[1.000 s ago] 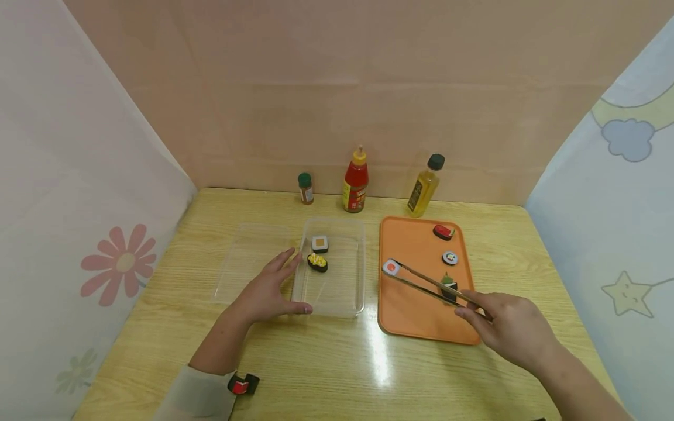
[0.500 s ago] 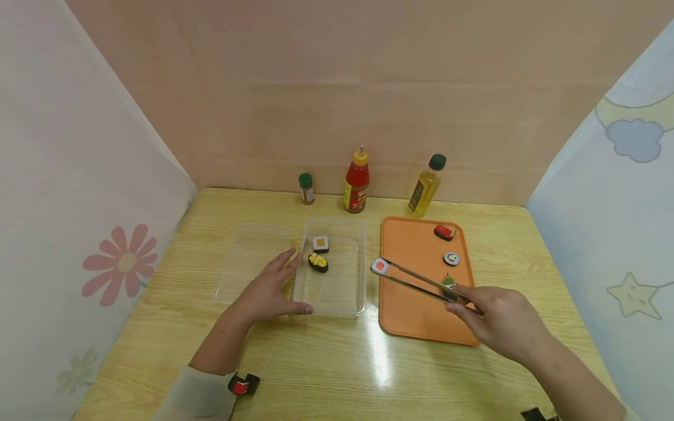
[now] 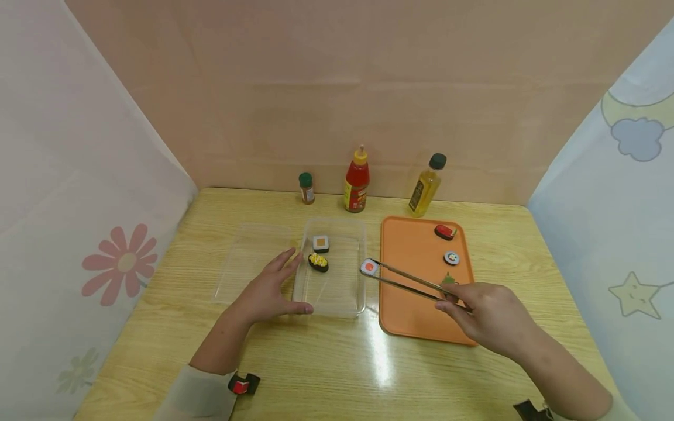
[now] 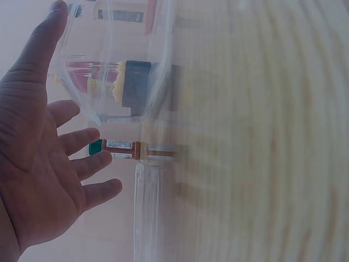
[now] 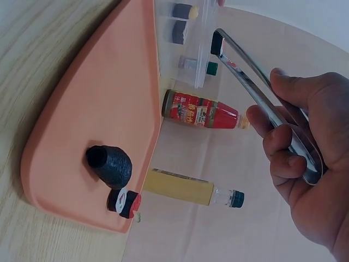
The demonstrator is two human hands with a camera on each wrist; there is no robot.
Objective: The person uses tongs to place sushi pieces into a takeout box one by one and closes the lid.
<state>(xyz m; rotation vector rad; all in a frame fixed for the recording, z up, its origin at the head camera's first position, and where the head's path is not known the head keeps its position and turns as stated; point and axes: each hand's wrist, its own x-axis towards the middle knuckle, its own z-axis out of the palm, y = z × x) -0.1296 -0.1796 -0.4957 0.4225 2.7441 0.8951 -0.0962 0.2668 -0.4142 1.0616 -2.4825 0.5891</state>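
Observation:
My right hand [image 3: 492, 316] grips metal tongs [image 3: 408, 279], whose tips pinch a white sushi roll [image 3: 369, 267] with an orange-red centre. In the head view the roll overlaps the right rim of a clear plastic box [image 3: 337, 292]; the right wrist view shows it raised above tray level. My left hand [image 3: 274, 289] is spread at the box's left side, fingers relaxed and thumb by the front corner. Inside the box lie a square roll with a yellow centre [image 3: 320, 243] and a yellow-topped sushi [image 3: 318, 262].
An orange tray [image 3: 411, 318] bears a red-topped sushi [image 3: 445, 231], a small round roll [image 3: 451, 258] and a dark cone-shaped piece [image 5: 112, 165]. Behind stand a spice jar [image 3: 306, 188], a red sauce bottle [image 3: 357, 182] and an oil bottle [image 3: 425, 186]. A clear lid [image 3: 247, 251] lies left.
My right hand has moved left with the tongs, carrying the sushi roll from over the orange tray to the box's right rim. The left hand has stayed in place.

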